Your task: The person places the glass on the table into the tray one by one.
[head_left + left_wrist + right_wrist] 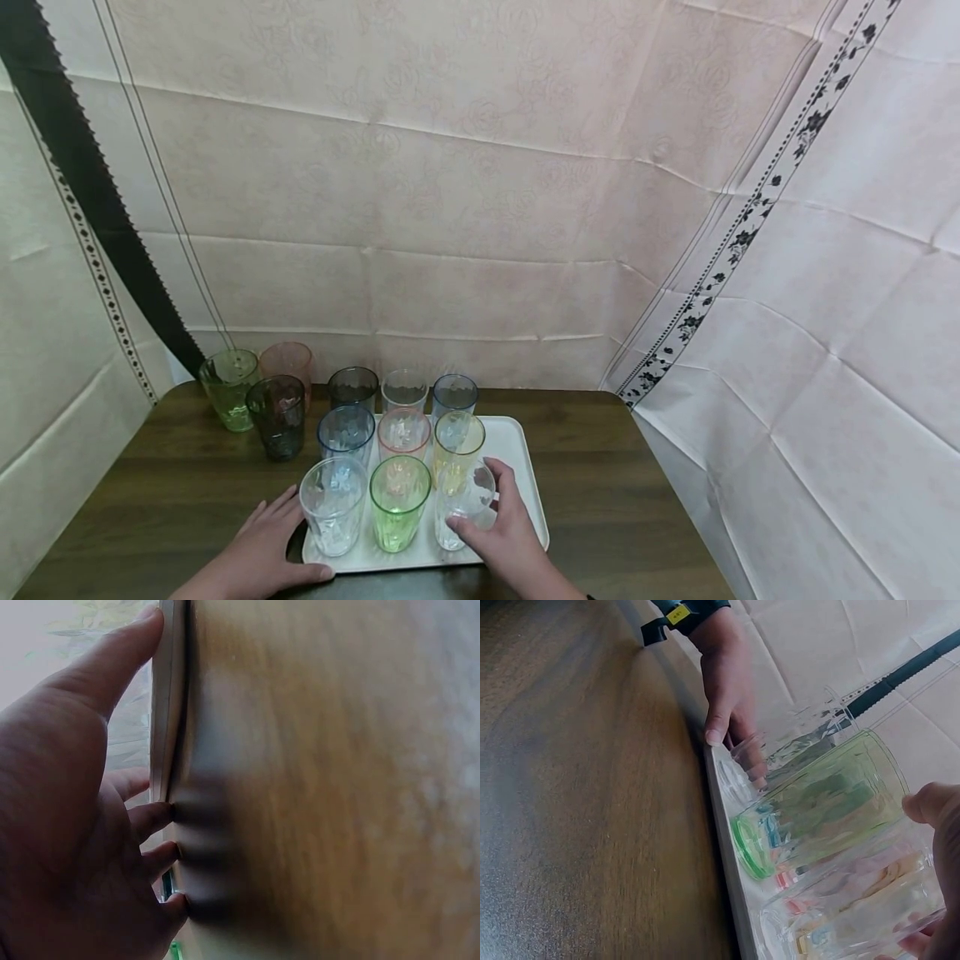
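Observation:
A white tray [517, 500] on the wooden table carries rows of drinking glasses. In its front row stand a clear glass [333, 512] at left, a green glass [400, 508] in the middle and another clear glass [459, 500] at right. My right hand [506, 529] grips that right-hand clear glass, thumb on the near side and fingers round the far side. My left hand [258, 546] lies spread at the tray's front left corner, thumb at the front edge. The left wrist view shows its fingertips [161, 859] close along the tray's rim [166, 712].
Behind the front row are a blue-rimmed glass [346, 433], a pink-rimmed glass [404, 433], a yellowish glass [459, 437] and a back row. Off the tray at left stand a green glass [229, 387], a pink glass [287, 362] and a dark glass [277, 417]. Cloth [450, 208] hangs behind.

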`<act>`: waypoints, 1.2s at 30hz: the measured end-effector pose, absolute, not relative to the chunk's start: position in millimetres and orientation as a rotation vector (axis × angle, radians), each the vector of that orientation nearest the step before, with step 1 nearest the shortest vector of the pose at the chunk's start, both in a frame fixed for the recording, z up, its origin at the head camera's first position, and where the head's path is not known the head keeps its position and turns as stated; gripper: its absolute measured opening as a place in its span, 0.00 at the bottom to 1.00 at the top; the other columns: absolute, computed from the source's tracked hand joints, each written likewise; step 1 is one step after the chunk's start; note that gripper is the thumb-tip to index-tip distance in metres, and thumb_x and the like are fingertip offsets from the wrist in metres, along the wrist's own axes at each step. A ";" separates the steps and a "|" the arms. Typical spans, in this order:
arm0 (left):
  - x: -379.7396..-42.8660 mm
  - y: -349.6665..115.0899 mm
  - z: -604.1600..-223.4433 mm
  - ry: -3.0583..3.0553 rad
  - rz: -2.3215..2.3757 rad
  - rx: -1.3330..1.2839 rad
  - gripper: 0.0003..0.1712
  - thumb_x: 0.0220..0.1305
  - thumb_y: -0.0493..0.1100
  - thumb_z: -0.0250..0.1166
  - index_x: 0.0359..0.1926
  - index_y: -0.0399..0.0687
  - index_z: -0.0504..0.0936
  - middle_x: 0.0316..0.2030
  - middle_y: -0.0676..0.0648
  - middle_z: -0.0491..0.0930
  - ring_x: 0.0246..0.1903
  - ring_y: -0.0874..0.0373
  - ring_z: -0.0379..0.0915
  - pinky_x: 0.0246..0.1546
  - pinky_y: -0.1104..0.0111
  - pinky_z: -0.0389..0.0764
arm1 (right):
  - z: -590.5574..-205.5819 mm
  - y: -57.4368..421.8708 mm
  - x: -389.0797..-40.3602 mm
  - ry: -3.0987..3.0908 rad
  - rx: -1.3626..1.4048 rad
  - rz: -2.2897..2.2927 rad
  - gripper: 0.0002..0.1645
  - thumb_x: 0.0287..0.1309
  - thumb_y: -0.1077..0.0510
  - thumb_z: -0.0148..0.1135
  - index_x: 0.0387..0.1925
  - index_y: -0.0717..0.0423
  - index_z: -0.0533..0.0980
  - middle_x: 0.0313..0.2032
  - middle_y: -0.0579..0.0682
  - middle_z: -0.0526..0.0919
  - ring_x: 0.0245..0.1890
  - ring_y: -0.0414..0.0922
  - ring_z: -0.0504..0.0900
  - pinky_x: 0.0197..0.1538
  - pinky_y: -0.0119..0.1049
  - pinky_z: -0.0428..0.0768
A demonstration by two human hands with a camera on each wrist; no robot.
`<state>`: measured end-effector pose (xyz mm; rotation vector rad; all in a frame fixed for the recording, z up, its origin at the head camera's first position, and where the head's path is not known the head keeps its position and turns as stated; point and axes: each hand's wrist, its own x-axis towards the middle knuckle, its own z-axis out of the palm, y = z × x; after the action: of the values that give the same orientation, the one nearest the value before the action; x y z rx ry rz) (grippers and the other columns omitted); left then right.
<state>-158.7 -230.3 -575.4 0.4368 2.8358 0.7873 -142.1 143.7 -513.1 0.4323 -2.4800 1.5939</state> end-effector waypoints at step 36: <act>-205.6 -308.7 -544.2 2.938 1.278 -0.100 0.54 0.62 0.75 0.59 0.67 0.32 0.67 0.59 0.27 0.74 0.56 0.33 0.74 0.45 0.45 0.80 | -550.5 286.5 -175.3 -2.627 0.163 0.934 0.43 0.65 0.40 0.65 0.73 0.55 0.62 0.69 0.57 0.68 0.71 0.54 0.64 0.68 0.59 0.66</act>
<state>-205.6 -308.7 -544.2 -0.1005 2.9382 1.2778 -175.3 286.5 -550.5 0.1634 -2.6273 0.9341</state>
